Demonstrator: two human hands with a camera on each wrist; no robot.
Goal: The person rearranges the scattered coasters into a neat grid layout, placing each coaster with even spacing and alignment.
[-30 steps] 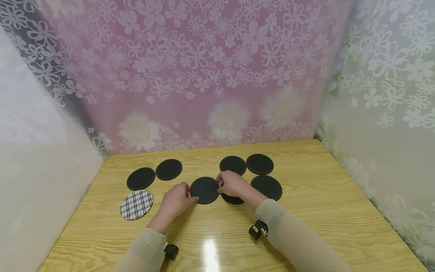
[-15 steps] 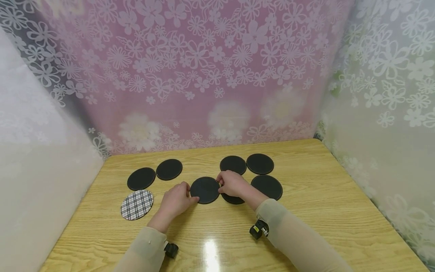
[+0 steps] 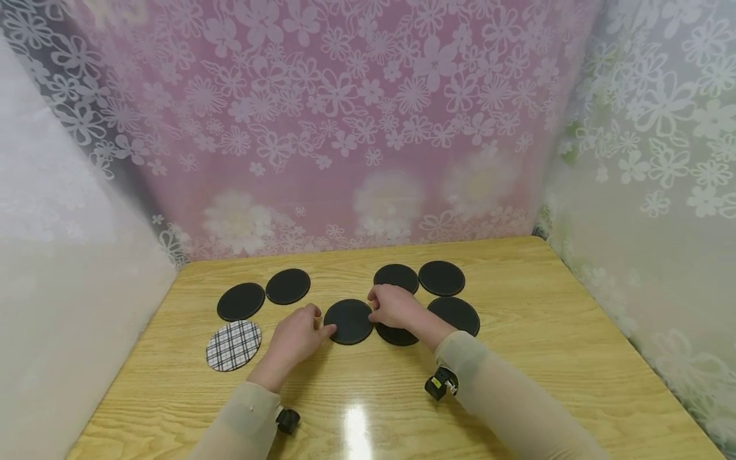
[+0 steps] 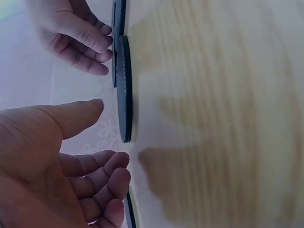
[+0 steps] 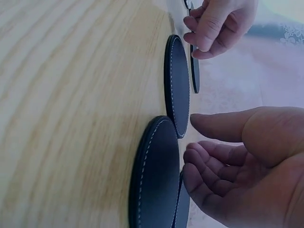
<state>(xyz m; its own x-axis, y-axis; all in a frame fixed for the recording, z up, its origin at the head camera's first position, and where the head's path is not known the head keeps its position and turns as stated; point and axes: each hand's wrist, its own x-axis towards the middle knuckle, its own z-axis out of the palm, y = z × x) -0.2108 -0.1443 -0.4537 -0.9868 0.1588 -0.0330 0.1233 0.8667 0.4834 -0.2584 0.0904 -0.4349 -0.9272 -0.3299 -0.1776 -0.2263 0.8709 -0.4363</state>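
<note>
In the head view, a round black coaster [image 3: 348,321] lies flat on the table between my two hands. My left hand [image 3: 296,335] hovers at its left edge, thumb and fingers parted and holding nothing. On the other side is my right hand [image 3: 397,305], above a second black coaster [image 3: 398,335] that it partly covers. Both wrist views show a gap between thumb and fingertips: the left hand [image 4: 61,166] is apart from the stitched coaster [image 4: 124,90], and the right hand [image 5: 251,166] stays just off the coasters, its fingers loosely bent.
Two black coasters [image 3: 241,301] lie at the back left, with a checked coaster [image 3: 234,345] in front of them. More black coasters [image 3: 441,278] form a group on the right. The wooden table [image 3: 368,396] meets floral curtains [image 3: 368,128] at its back and sides.
Both hands have lifted very slightly, and the left thumb has risen from the central coaster's near edge. The coasters keep their places; the head view has shifted a little.
</note>
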